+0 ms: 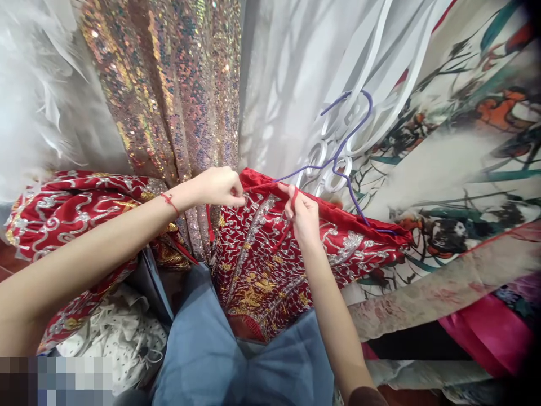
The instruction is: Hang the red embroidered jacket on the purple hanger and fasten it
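**Red garment on purple hanger – both hands at top edge**

Landmark = red embroidered garment point(270, 248), centre of view, draped w/ its velvet top edge running from centre down to the right.

Edges/room: little free room. Directly above garment: purple wire hanger point(342, 155), hook up, one arm running along garment's top edge to the right. Behind hanger: white plastic hangers point(338, 163) against white sheer fabric point(287, 73). Upper left of garment: sequin fabric point(169, 84) hanging, touching garment's left side. Left of garment: second red embroidered piece point(71, 208), bunched. Right of garment: printed fabric w/ painted figures point(465, 141), overlapping; pink fabric point(490, 332) lower right.

Surface: none visible. Below garment: blue-grey cloth point(203, 349); white lacy cloth point(122, 338) lower left.

Hands:
- Left hand point(220, 187): fingers curled shut, pinching garment's top edge at its left end. Red string bracelet point(169, 201) on wrist.
- Right hand point(302, 217): closed, fingertips pinching a thin red strap point(295, 197) at garment's top edge, just beside hanger wire. Contact w/ wire itself: can't tell.

Hands near each other, not touching.
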{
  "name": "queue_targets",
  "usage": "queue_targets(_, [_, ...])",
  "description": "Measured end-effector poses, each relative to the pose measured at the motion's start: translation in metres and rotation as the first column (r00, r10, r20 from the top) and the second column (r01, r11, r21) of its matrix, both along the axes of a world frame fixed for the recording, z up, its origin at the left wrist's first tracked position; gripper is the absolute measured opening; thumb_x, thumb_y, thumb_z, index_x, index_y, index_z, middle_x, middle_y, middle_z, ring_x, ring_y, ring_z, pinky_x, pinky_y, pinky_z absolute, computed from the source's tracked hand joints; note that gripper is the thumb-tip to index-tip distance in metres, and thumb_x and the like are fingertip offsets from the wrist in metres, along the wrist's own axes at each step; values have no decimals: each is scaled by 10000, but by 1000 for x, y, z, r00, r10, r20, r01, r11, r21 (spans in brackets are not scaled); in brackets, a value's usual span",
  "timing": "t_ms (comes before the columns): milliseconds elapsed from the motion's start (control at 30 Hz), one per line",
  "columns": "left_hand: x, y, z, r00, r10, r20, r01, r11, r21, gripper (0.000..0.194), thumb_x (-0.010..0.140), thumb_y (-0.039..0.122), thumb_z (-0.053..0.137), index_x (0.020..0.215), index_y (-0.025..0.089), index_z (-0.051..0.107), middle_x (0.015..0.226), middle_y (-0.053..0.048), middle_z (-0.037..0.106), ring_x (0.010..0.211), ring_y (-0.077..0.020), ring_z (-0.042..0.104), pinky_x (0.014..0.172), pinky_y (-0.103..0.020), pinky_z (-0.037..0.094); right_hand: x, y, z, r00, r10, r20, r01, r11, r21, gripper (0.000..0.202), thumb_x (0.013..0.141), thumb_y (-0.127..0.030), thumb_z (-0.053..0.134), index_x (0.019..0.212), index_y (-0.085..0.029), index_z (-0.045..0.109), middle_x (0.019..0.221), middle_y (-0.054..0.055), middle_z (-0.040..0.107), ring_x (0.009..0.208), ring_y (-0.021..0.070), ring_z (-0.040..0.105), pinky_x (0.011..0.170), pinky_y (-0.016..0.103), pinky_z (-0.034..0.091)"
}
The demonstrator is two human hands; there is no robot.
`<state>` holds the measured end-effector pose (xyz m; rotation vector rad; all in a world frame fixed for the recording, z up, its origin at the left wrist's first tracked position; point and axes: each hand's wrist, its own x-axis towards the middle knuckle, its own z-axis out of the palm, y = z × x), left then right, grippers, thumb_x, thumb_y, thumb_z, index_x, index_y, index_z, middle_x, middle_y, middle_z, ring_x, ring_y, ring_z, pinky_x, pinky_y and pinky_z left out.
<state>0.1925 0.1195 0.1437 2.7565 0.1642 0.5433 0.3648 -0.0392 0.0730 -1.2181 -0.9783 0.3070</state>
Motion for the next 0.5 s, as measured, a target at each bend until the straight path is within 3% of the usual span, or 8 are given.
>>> queue_targets(67, [3, 2, -4, 957, 196, 216, -212, 976, 54, 250, 774, 348, 647, 607, 180, 726, 476, 3, 527, 522, -99, 410, 591, -263, 314, -3, 2, 0, 1000, 9, 21, -10, 1000, 19, 398, 885, -568, 591, 981, -233, 784, 456, -73, 369, 445, 86, 275, 499, 270, 298])
queue_targets(133, [7, 0, -6, 838, 286, 465, -329, 944, 12, 262, 832, 370, 611, 723, 191, 768, 554, -11, 586, 587, -110, 463, 618, -259, 333, -10, 3, -1, 998, 4, 58, -5, 1000, 25, 378, 905, -551, 573, 970, -248, 788, 455, -65, 392, 448, 92, 290, 514, 278, 332])
queue_targets(200, [9, -6, -5, 757, 270, 595, -300, 953, -51, 286, 867, 401, 599, 792, 194, 782, 615, -18, 618, 629, -110, 497, 618, -253, 348, -17, 3, -2, 994, 0, 105, -2, 1000, 16, 380, 921, -555, 547, 940, -264, 790, 454, -53, 417, 451, 103, 308, 524, 287, 363])
queue_targets(233, [10, -8, -5, 757, 237, 609, -239, 968, -80, 298, 872, 416, 604, 798, 189, 783, 628, -20, 625, 635, -107, 506, 610, -249, 354, -19, 4, -2, 992, 2, 127, -4, 1000, 10, 388, 927, -562, 534, 923, -271, 791, 459, -47, 434, 453, 106, 316, 526, 291, 375])
queue_targets(300, [10, -13, -3, 823, 125, 554, -54, 988, -143, 313, 863, 435, 632, 786, 171, 781, 657, -32, 646, 646, -104, 530, 597, -243, 374, -23, 3, -4, 988, 5, 154, -7, 1000, 13, 404, 935, -573, 517, 907, -278, 792, 485, -33, 478, 458, 107, 335, 524, 292, 388])
queue_targets(400, [9, -14, -4, 939, -127, 320, 218, 939, -265, 291, 809, 431, 702, 780, 155, 787, 746, -65, 708, 699, -123, 595, 639, -251, 438, -22, 2, -4, 989, -16, 149, 11, 999, 33, 385, 925, -564, 539, 970, -277, 791, 522, -27, 503, 473, 109, 368, 509, 286, 396])
queue_targets(500, [11, -11, -9, 948, -311, 72, 315, 879, -357, 247, 794, 388, 723, 815, 154, 800, 792, -70, 745, 734, -137, 631, 711, -266, 478, -16, -2, -1, 956, -22, 294, 11, 999, 38, 309, 894, -497, 611, 1022, -277, 786, 607, -13, 553, 546, 128, 460, 549, 294, 438])
